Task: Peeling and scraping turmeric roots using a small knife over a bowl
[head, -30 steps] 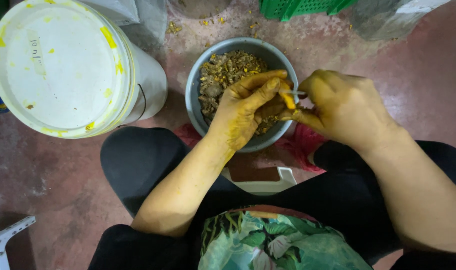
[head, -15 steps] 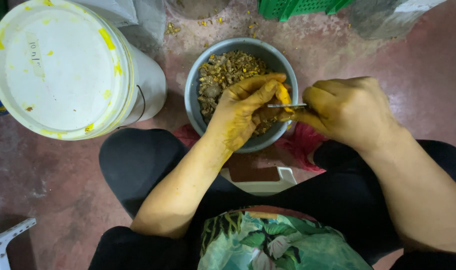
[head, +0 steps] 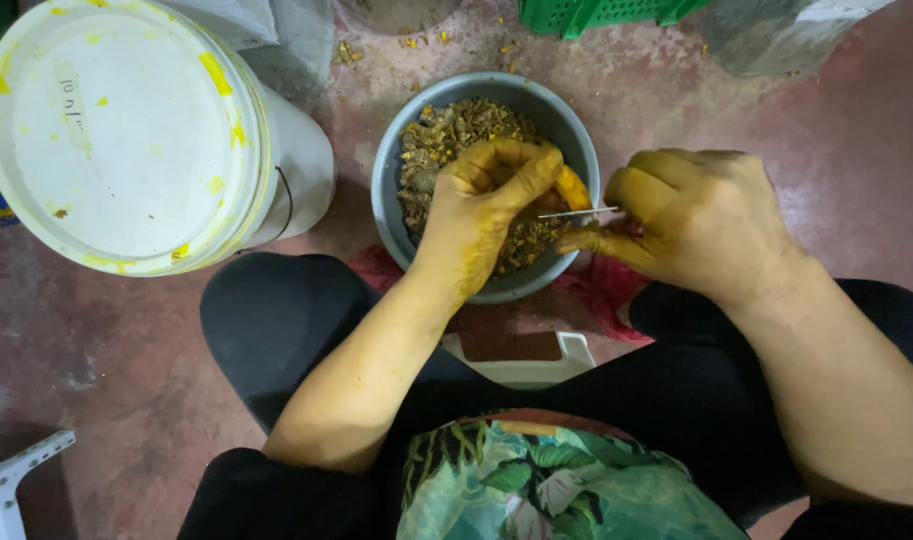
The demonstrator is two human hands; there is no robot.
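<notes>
Head view, looking straight down at a seated person's lap and the floor ahead. Left hand [head: 482, 205], stained yellow, is over the grey metal bowl [head: 392, 165]; its fingers are closed around a small orange-yellow root piece [head: 574, 188], only the right end of the piece showing past the thumb and fingertips. Right hand [head: 692, 215], also stained yellow, sits just right of the bowl rim, fingers curled shut on a thin metal blade [head: 577, 212]. The handle end is hidden inside the fist. The blade runs roughly level, tip pointing left, and meets the underside of the root piece. The two hands are close together, bridged by the blade.

The bowl holds a heap of brownish-yellow peelings and root bits [head: 452, 130]; the left hand covers the middle and right of the heap, so its lower part is only partly seen. The bowl rests on the reddish floor [head: 107, 350], with a red cloth or bag [head: 602, 295] showing beneath its lower right edge.

Left of the bowl: a large white plastic bucket [head: 302, 165] with a yellow-smeared lid [head: 117, 130], close to the bowl; contact cannot be told. Top edge: a green crate [head: 597, 12], partly cut off, and scattered yellow scraps [head: 352, 50] on the floor. Below the bowl, between the black-trousered knees: the edge of a white stool [head: 532, 365]. Bottom: a leaf-patterned green garment [head: 557, 485]. Bottom left corner: a white plastic object [head: 12, 480], partly out of frame.
</notes>
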